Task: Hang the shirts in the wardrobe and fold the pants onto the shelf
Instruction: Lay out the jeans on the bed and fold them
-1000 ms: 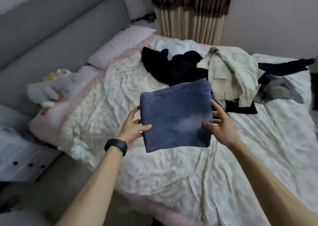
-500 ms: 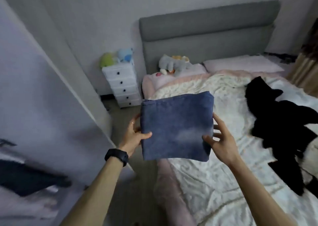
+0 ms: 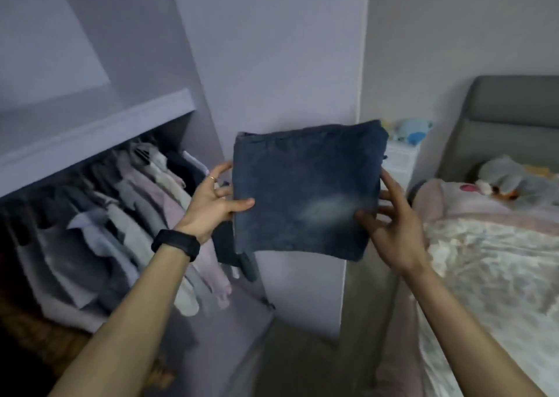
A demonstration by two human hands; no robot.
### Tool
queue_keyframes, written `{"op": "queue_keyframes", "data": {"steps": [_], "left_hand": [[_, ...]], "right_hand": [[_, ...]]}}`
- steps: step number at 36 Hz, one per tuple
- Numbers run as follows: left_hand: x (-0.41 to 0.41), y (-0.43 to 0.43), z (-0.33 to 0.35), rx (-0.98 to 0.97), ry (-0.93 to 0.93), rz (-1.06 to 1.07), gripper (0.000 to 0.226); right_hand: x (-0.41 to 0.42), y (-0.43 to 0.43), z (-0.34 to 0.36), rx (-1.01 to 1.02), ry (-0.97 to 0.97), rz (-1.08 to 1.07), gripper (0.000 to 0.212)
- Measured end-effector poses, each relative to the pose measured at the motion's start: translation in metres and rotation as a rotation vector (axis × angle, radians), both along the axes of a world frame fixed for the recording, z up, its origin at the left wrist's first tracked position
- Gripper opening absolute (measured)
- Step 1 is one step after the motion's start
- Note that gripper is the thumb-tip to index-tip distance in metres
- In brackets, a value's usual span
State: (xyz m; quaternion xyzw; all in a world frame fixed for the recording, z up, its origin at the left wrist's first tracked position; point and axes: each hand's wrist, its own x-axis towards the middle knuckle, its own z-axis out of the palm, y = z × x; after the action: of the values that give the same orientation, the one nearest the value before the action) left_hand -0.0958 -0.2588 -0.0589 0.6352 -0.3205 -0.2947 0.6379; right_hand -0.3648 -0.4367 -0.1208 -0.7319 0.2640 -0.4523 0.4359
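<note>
Tagger: Since half a second ago the view swung left off the bed [image 3: 490,263] and the open wardrobe came in. The folded jeans [image 3: 305,194] stayed up between both hands, same grip.

Checker: Hands?

Tagger: Left hand [image 3: 211,204] pinched the left edge, thumb on the front face, fingers behind. Right hand [image 3: 397,233] held the lower right edge the same way, thumb in front, fingers loosely spread behind. Black wristband [image 3: 177,244] on the left arm.

Checker: Where was the bundle?

Tagger: In the air, in front of the wardrobe's upright panel [image 3: 272,64], touching only the hands.

Checker: Handling?

Tagger: Denim, so I judged it heavyish and fairly stiff for cloth, not slippery and not fragile. The layers could slide apart if it hung from one corner. Better to keep hold of both side edges, or support it flat from underneath.

Checker: Behind it?

Tagger: Hanging shirts [image 3: 136,215] were on the left, blurred, with a shelf [image 3: 96,133] above them. Farther right were the bed, a plush toy [image 3: 508,179], the white drawers [image 3: 400,160] and the grey headboard [image 3: 511,118].
</note>
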Motion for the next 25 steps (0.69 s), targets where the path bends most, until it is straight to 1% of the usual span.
{"op": "queue_keyframes", "data": {"steps": [3,7,13,18,22,25], "left_hand": [[0.032,0.030,0.036,-0.037,-0.060,0.111,0.092],[0.073,0.073,0.087,-0.082,-0.164,0.271,0.086],[0.131,0.117,0.166,-0.067,-0.285,0.491,0.079],[0.188,0.140,0.201,-0.069,-0.261,0.672,0.071],[0.237,0.146,0.206,-0.047,-0.192,0.802,0.066],[0.278,0.152,0.203,0.019,-0.151,0.858,0.061]], "right_hand": [[0.055,0.005,0.039,-0.083,-0.014,0.079,0.082],[0.134,0.014,0.092,-0.158,-0.043,0.191,0.080],[0.250,0.025,0.179,-0.282,-0.049,0.283,0.083],[0.353,0.034,0.226,-0.222,-0.013,0.410,0.075],[0.433,0.035,0.247,-0.142,0.081,0.498,0.070],[0.493,0.037,0.255,-0.113,0.174,0.560,0.070]]}}
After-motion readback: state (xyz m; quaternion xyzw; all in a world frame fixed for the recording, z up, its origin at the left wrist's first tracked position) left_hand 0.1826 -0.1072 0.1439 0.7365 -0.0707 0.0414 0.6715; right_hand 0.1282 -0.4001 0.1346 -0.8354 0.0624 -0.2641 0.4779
